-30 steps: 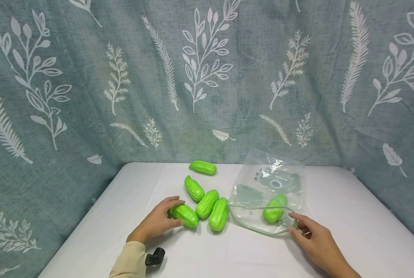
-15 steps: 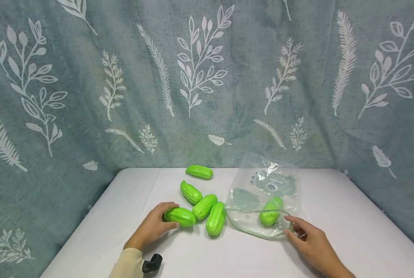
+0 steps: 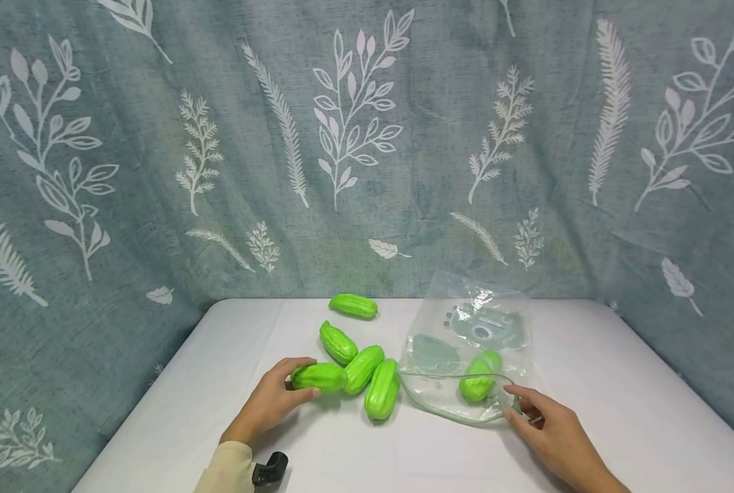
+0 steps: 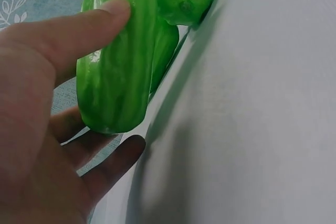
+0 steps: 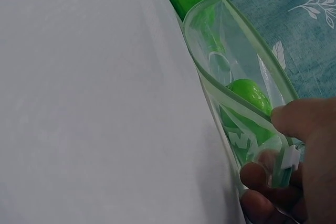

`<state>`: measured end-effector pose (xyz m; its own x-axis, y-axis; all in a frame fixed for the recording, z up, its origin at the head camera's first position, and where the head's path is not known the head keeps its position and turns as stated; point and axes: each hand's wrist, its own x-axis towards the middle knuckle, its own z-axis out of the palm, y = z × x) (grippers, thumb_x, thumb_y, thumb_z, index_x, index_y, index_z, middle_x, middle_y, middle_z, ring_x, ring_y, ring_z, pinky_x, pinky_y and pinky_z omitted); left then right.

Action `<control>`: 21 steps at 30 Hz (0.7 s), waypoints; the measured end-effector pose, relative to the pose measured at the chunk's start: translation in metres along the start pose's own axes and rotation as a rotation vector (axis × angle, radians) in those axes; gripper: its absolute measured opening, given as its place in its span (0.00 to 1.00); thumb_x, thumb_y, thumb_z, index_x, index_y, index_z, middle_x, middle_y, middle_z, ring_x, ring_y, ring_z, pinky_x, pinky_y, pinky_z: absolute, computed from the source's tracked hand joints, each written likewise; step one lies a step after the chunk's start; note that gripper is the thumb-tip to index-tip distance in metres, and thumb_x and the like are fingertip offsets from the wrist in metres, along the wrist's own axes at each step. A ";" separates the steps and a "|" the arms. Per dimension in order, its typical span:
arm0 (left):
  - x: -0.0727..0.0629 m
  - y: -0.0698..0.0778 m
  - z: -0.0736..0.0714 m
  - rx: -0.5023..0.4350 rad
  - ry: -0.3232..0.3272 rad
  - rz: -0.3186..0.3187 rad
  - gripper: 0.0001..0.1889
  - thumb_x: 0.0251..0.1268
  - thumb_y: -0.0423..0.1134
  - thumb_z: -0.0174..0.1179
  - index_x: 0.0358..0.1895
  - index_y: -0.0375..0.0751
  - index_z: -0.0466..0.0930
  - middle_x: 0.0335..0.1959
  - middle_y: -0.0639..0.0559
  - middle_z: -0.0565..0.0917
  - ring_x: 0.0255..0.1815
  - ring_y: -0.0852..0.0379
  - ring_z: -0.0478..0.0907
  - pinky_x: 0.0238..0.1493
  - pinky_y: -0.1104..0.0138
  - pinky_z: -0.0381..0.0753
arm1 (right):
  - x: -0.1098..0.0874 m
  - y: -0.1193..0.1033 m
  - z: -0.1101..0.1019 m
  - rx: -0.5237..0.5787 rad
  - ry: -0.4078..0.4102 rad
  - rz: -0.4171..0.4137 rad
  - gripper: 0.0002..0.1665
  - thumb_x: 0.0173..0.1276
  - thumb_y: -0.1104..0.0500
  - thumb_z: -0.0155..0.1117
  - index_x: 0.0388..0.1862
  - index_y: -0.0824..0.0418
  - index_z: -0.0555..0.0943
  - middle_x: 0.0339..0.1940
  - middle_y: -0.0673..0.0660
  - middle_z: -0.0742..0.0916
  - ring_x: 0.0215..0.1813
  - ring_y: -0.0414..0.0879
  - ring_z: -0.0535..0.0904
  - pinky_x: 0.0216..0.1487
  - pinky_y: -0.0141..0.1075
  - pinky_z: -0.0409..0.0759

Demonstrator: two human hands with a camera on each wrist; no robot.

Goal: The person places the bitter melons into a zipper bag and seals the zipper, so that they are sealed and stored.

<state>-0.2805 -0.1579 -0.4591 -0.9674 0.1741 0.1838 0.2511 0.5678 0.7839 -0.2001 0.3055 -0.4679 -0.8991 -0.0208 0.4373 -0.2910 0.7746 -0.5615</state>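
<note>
Grey-green curtain (image 3: 367,226) with white leaf and sprig prints hangs behind and along both sides; white-covered table (image 3: 330,462) in front. Two bare hands over the table, well apart.

Left hand (image 3: 271,397), near left, grips a ridged green gourd (image 3: 320,377) by its left end. Left wrist view: thumb lies across the gourd, other fingers round the far side and below. Gourd lies roughly left to right; cannot tell whether it clears the cloth. Its right end meets or overlaps the middle gourd (image 3: 365,370) in head view.

Right hand (image 3: 552,428), near right, pinches the right corner of a clear zip bag (image 3: 419,400) between thumb and fingers. Bag lies flat toward the far side, green-edged mouth gaping toward the near side, white slider (image 5: 292,157) at the gripped corner. Grey-blue prints (image 3: 496,327) on its far part. One gourd (image 3: 479,378) inside, right of centre, close to the mouth.

Near-right loose gourd (image 3: 382,392) sits just beside the bag's left corner. Another gourd (image 3: 339,342) lies tilted behind the held one. Far gourd (image 3: 352,306) is by the back edge, apart from the rest. Beige sleeve (image 3: 226,469) on left arm, black device (image 3: 270,469) at that wrist.
</note>
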 end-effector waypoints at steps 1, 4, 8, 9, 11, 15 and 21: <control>0.000 0.001 0.000 -0.001 0.007 0.008 0.28 0.56 0.48 0.74 0.61 0.52 0.80 0.60 0.51 0.78 0.61 0.51 0.74 0.56 0.55 0.79 | -0.001 0.000 0.000 0.000 0.002 0.003 0.24 0.65 0.58 0.73 0.60 0.56 0.82 0.34 0.48 0.85 0.33 0.34 0.79 0.34 0.32 0.81; -0.001 0.002 0.000 0.007 0.039 0.025 0.27 0.55 0.48 0.75 0.60 0.52 0.81 0.58 0.52 0.79 0.59 0.52 0.75 0.53 0.56 0.79 | -0.002 0.001 -0.001 0.009 0.005 0.003 0.24 0.65 0.58 0.73 0.60 0.56 0.82 0.34 0.47 0.85 0.33 0.34 0.79 0.35 0.32 0.82; -0.002 0.002 -0.001 0.021 0.082 0.037 0.27 0.54 0.49 0.76 0.59 0.52 0.82 0.53 0.53 0.79 0.54 0.55 0.75 0.50 0.58 0.78 | -0.002 0.000 -0.001 0.022 0.005 0.000 0.23 0.66 0.56 0.73 0.60 0.55 0.82 0.34 0.47 0.86 0.34 0.34 0.80 0.35 0.32 0.82; -0.002 0.002 -0.001 0.022 0.087 0.043 0.27 0.54 0.49 0.76 0.59 0.52 0.82 0.53 0.53 0.79 0.53 0.55 0.75 0.50 0.58 0.78 | -0.003 -0.001 -0.001 0.021 0.003 0.002 0.23 0.66 0.55 0.72 0.60 0.55 0.82 0.35 0.47 0.87 0.34 0.35 0.80 0.35 0.33 0.82; -0.002 0.000 0.000 0.026 0.094 0.058 0.27 0.54 0.50 0.75 0.59 0.52 0.82 0.51 0.54 0.79 0.51 0.56 0.75 0.50 0.58 0.76 | -0.004 -0.001 -0.002 0.015 -0.003 0.010 0.23 0.66 0.54 0.72 0.60 0.55 0.83 0.36 0.47 0.87 0.35 0.35 0.80 0.35 0.33 0.82; -0.002 -0.001 0.004 0.037 0.104 0.082 0.26 0.55 0.51 0.75 0.58 0.52 0.82 0.50 0.56 0.79 0.51 0.58 0.75 0.53 0.56 0.74 | -0.005 -0.001 -0.003 0.004 -0.014 0.019 0.23 0.66 0.53 0.72 0.59 0.55 0.83 0.38 0.49 0.87 0.36 0.34 0.80 0.35 0.33 0.81; -0.003 -0.001 0.007 0.025 0.127 0.111 0.27 0.55 0.51 0.74 0.58 0.49 0.82 0.49 0.54 0.78 0.48 0.57 0.75 0.53 0.55 0.74 | -0.003 0.000 0.000 -0.010 0.005 -0.008 0.22 0.65 0.55 0.73 0.58 0.55 0.84 0.36 0.46 0.85 0.36 0.32 0.78 0.34 0.32 0.81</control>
<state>-0.2780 -0.1528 -0.4643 -0.9296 0.1343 0.3433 0.3558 0.5712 0.7397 -0.1969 0.3056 -0.4687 -0.8950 -0.0243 0.4454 -0.2953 0.7807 -0.5507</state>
